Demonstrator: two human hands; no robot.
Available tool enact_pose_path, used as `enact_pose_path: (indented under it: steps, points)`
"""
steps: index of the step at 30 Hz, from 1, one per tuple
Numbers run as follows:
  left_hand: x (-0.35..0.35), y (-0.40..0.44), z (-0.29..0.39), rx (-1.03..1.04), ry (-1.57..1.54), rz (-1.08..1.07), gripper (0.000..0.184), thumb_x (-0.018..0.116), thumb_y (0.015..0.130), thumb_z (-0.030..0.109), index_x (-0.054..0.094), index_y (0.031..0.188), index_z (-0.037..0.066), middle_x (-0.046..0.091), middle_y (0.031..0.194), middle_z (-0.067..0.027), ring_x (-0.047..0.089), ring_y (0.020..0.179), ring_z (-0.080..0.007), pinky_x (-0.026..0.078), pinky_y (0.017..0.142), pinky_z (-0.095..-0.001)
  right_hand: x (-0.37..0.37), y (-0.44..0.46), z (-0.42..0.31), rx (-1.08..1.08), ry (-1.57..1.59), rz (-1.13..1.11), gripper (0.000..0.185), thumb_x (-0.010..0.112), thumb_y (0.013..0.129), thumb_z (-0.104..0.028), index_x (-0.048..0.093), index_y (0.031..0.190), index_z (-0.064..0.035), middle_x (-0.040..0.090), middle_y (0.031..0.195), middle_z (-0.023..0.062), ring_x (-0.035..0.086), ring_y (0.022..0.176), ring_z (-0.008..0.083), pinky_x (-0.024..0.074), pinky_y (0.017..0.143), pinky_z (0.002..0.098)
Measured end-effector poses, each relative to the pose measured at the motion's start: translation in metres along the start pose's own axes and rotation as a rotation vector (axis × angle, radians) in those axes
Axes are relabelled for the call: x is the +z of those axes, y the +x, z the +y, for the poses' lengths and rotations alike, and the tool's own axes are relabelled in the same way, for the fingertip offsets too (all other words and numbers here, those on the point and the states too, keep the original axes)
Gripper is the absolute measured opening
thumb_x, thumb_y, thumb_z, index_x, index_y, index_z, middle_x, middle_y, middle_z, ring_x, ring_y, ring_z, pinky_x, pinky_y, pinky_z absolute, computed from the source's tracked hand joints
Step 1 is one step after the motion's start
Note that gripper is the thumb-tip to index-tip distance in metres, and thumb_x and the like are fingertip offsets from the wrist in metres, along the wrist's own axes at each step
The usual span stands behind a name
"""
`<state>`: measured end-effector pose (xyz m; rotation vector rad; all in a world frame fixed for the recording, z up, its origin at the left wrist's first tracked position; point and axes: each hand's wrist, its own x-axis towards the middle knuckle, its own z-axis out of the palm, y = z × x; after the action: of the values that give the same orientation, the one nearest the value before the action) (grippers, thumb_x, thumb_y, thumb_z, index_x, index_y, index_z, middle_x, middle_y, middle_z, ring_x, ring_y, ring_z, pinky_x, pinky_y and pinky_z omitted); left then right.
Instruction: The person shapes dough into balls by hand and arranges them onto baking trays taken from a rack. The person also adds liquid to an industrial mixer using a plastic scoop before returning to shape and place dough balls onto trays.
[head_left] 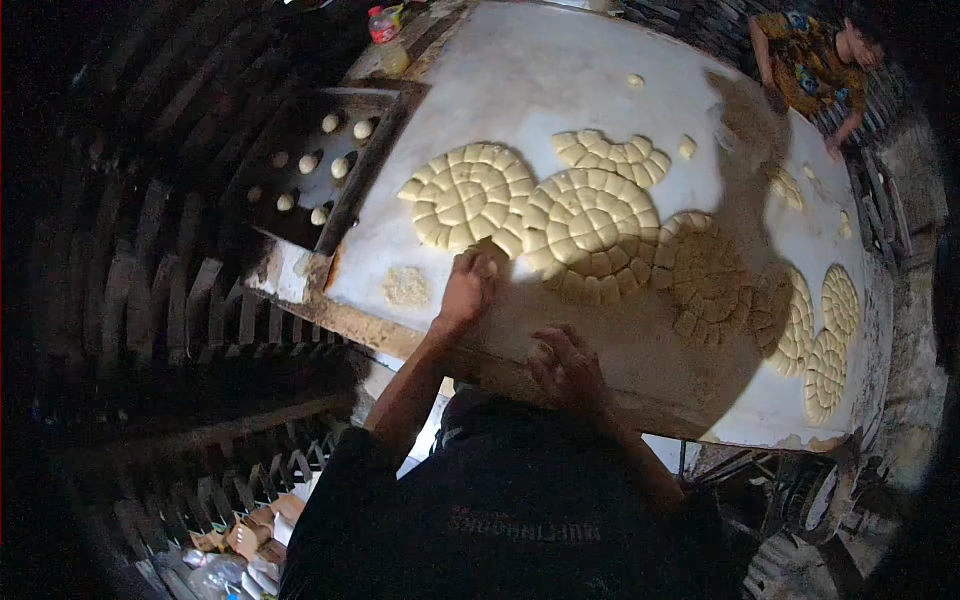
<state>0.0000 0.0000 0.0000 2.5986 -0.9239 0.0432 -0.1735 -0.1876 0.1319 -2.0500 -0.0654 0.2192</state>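
Observation:
My left hand [472, 286] is at the lower edge of a round spiral of cut dough pieces [466, 197], its fingers curled in around something too small to make out. To its right, my right hand [565, 364] is low over the table's near edge, in shadow, with fingers bent inward; whatever they hold is hidden. A second dough spiral [592, 222] touches the first on the right, with a curved band of pieces [612, 156] above it. Flour or crumbs [405, 287] lie left of my left hand.
A dark tray [322, 232] with several dough balls [308, 163] is at the left of the pale table [500, 60]. Behind it stands a bottle [392, 55]. More dough spirals [826, 372] lie at the right. Another person [812, 75] is at the far right edge.

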Motion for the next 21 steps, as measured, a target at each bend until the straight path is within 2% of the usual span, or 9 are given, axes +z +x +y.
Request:
enact_pose_path:
  steps: [2,3,5,7,11,12,14,17,21]
  points:
    - [-0.032,0.011,0.034,-0.2,-0.305,-0.075,0.084,0.071,0.076,0.03,0.024,0.138,-0.001,0.039,0.128,-0.0244,0.039,0.118,-0.0404,0.033,0.102,-0.0437,0.009,0.018,0.008,-0.39,-0.027,0.351,0.031,0.06,0.086,-0.014,0.052,0.113,-0.0011,0.052,0.112,0.0199,0.052,0.108,0.0345,0.0446,0.09,0.0453]
    - [-0.048,-0.009,0.035,-0.194,-0.378,-0.052,0.084,0.071,0.076,0.03,0.024,0.138,-0.001,0.039,0.128,-0.0244,0.039,0.118,-0.0404,0.033,0.102,-0.0437,0.032,0.024,0.013,-0.37,-0.099,0.329,0.031,0.06,0.086,-0.014,0.052,0.113,-0.0011,0.052,0.112,0.0199,0.052,0.108,0.0345,0.0446,0.09,0.0453]
    - [-0.099,-0.044,0.041,-0.115,-0.375,0.222,0.079,0.072,0.075,0.024,0.028,0.135,-0.002,0.042,0.125,-0.0241,0.041,0.116,-0.0396,0.036,0.1,-0.0415,0.059,0.035,0.036,-0.219,-0.385,0.275,0.035,0.063,0.081,-0.011,0.052,0.112,0.0001,0.052,0.11,0.0213,0.051,0.105,0.0365,0.0424,0.09,0.0458]
    - [-0.125,-0.082,0.013,-0.171,-0.449,0.374,0.077,0.076,0.072,0.021,0.033,0.131,-0.003,0.044,0.121,-0.0232,0.047,0.11,-0.035,0.042,0.093,-0.0404,0.068,0.036,0.027,-0.17,-0.411,0.36,0.037,0.063,0.08,-0.011,0.051,0.113,0.0005,0.052,0.109,0.0214,0.051,0.104,0.0372,0.0418,0.089,0.0463]
    - [-0.126,-0.169,-0.055,-0.368,-0.332,0.666,0.049,0.069,0.075,0.008,0.046,0.117,-0.003,0.051,0.095,-0.0149,0.05,0.085,-0.0265,0.043,0.075,-0.0367,0.081,0.046,0.032,-0.072,-0.404,0.539,0.034,0.06,0.082,-0.017,0.052,0.111,-0.0008,0.053,0.105,0.0206,0.048,0.101,0.0384,0.0402,0.087,0.0458]
    - [-0.119,-0.19,-0.069,-0.448,-0.338,0.65,0.045,0.067,0.074,0.006,0.048,0.114,-0.002,0.051,0.092,-0.0141,0.05,0.083,-0.0267,0.043,0.073,-0.0359,0.088,0.052,0.04,-0.063,-0.413,0.538,0.034,0.06,0.082,-0.017,0.052,0.111,-0.0008,0.053,0.105,0.0206,0.048,0.101,0.0384,0.0402,0.087,0.0458]
    - [-0.104,-0.233,-0.101,-0.458,-0.234,0.551,0.043,0.067,0.075,0.006,0.049,0.113,-0.001,0.05,0.09,-0.014,0.05,0.082,-0.0285,0.042,0.071,-0.0361,0.098,0.062,0.059,-0.191,-0.706,0.299,0.022,0.057,0.084,-0.013,0.055,0.102,-0.0012,0.053,0.099,0.0203,0.049,0.095,0.0368,0.0419,0.083,0.0448]
    - [-0.083,-0.286,-0.129,-0.513,-0.186,0.455,0.04,0.066,0.075,0.006,0.049,0.111,0.0,0.05,0.09,-0.0143,0.05,0.082,-0.0295,0.043,0.07,-0.0364,0.092,0.047,0.052,-0.14,-0.524,0.387,0.018,0.059,0.083,-0.015,0.057,0.091,0.0002,0.053,0.092,0.0189,0.051,0.09,0.0358,0.0418,0.081,0.0456]
    - [-0.051,-0.338,-0.153,-0.601,-0.146,0.424,0.038,0.064,0.075,0.007,0.05,0.11,0.001,0.05,0.089,-0.0143,0.05,0.081,-0.0296,0.043,0.07,-0.037,0.081,0.033,0.06,-0.202,-0.573,0.404,0.014,0.058,0.079,-0.011,0.054,0.089,-0.001,0.051,0.09,0.0203,0.05,0.085,0.0371,0.0434,0.077,0.0478]
